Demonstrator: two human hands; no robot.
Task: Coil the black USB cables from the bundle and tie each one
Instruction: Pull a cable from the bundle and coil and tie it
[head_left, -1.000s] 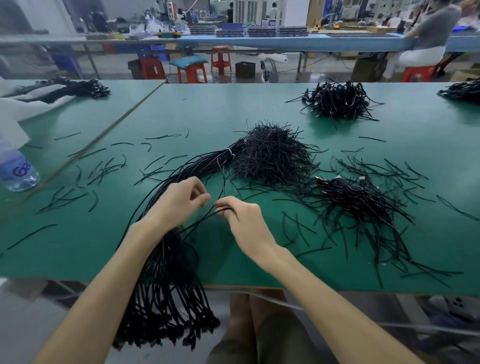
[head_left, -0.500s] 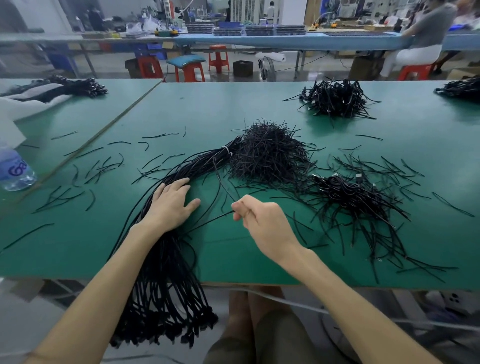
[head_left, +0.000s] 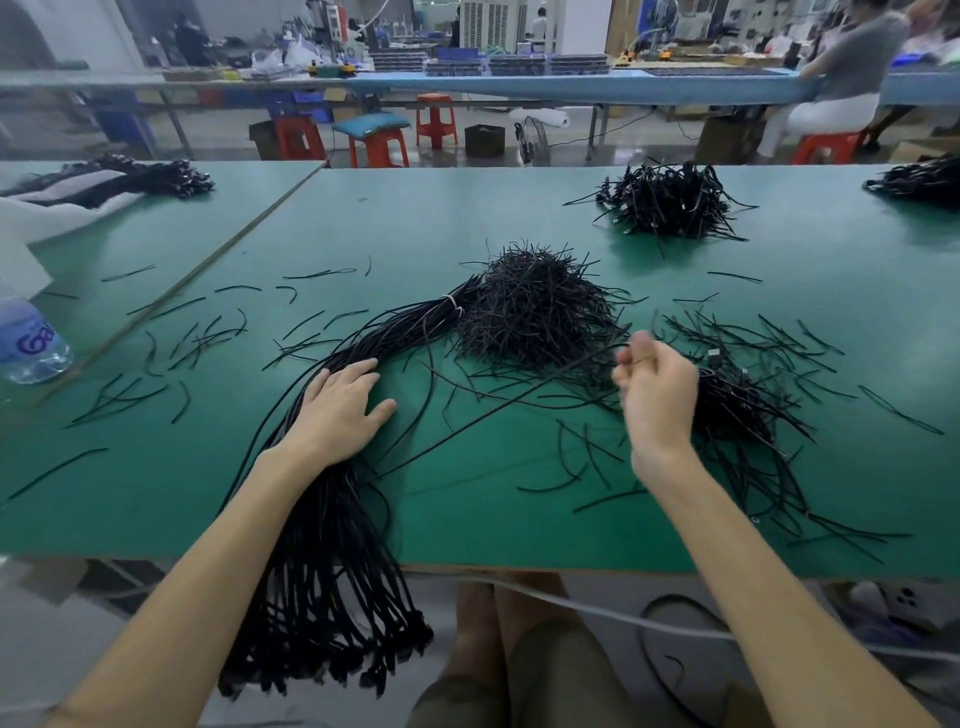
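"Where are the hands just now?"

"Well apart. The left hand lies flat with straight fingers, pressing on the bundle of black cables. The right hand is raised off the table with its fingers curled, pinching a single cable at the fingertips."

"Where does that cable run?"

"From the pinch it slants down and left across the green table in a nearly straight line. It meets the bundle just beside the left wrist."

"And the bundle itself?"

"It passes under the left palm. Its far end is gathered by a white band. Its near end spills over the table's front edge and hangs there, plugs down, beside the left forearm."

"What lies round about?"

"Beyond the band, between the two hands and farther back, sits a heap of short ties, touching the bundle's far end. Just right of the right hand is a tangle of cables with a plug or two showing. The hand partly hides it, and I can't tell how neatly they are wound. A second pile sits well back on the right. Loose ties lie scattered to the left of the bundle, and a water bottle stands at the far left edge."
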